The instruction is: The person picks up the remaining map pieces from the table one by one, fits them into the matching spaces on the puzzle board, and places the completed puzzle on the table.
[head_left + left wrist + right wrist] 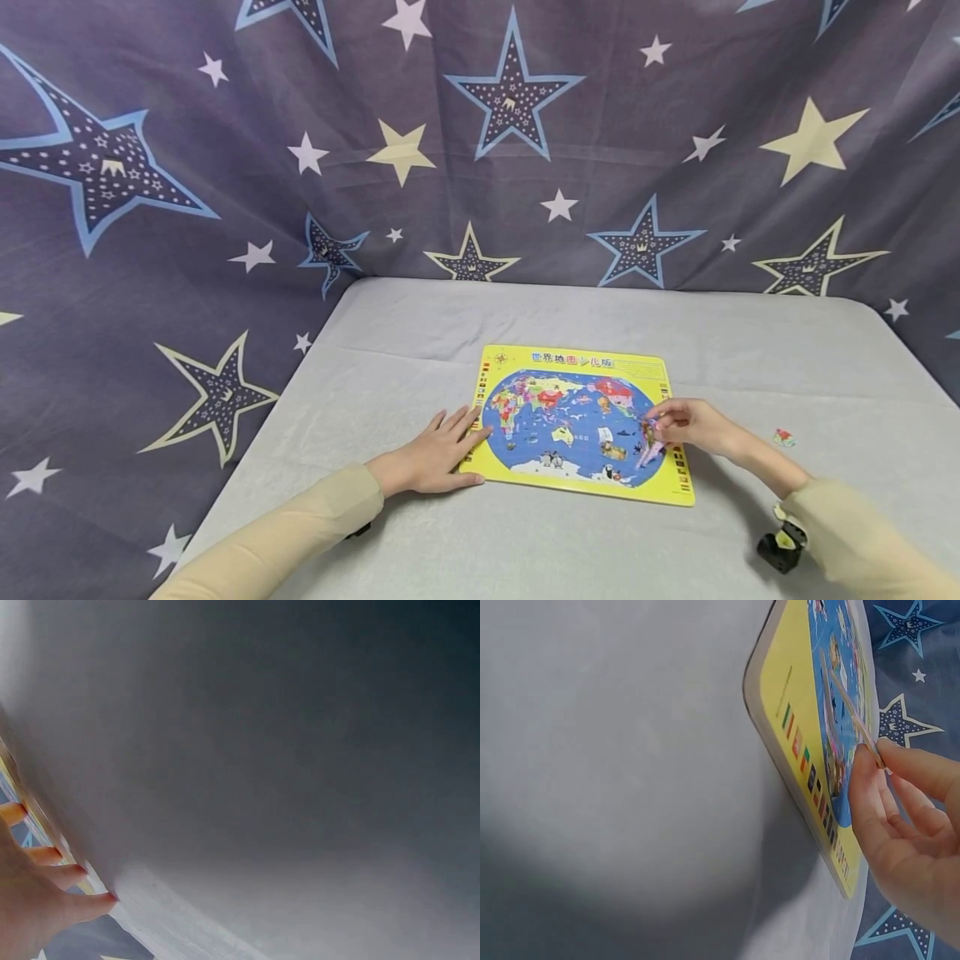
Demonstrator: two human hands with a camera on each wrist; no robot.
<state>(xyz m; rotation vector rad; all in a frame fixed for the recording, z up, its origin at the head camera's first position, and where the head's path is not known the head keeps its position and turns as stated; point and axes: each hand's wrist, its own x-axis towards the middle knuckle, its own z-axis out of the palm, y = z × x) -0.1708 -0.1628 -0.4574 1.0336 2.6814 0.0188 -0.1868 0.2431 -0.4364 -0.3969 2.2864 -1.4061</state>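
A yellow-bordered world map puzzle board (585,493) lies flat on the table, with a blue map in its middle. My right hand (693,423) pinches a thin puzzle piece (651,448) between thumb and fingertips over the map's right side. In the right wrist view that piece (852,709) is seen edge-on, tilted above the board; the right hand (915,817) holds one end. My left hand (433,454) lies with fingers spread at the board's left edge, fingertips on the border. Only part of the left hand (37,892) shows in the left wrist view.
One small loose puzzle piece (783,437), coloured red and green, lies on the table right of the board. The table has a pale grey cloth (420,333). Behind and to the left hangs a dark star-patterned curtain (450,192). A black device (782,546) sits at my right wrist.
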